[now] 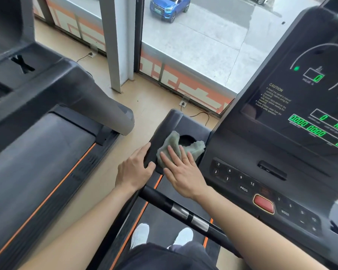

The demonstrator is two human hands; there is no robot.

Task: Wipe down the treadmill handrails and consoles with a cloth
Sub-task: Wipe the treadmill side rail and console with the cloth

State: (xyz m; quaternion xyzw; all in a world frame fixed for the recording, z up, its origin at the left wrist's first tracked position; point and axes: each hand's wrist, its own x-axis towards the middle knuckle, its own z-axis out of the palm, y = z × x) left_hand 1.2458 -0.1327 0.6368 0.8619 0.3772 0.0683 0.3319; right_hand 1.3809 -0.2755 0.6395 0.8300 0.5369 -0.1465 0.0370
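My right hand (181, 172) presses flat, fingers straight, on the cloth (174, 147), which lies on the console tray (191, 123). At 9 o'clock, my left hand (135, 168) grips the tray's edge, thumb on top.

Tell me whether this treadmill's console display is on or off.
On. Green digits glow on the console display, all reading zero, and a green dot is lit beside the arc near its top.

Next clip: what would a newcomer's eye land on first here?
The right hand presses a grey-green cloth flat on the black tray, beside its cup hole, while the left hand grips the tray's edge. Green digits glow on the dark display at right.
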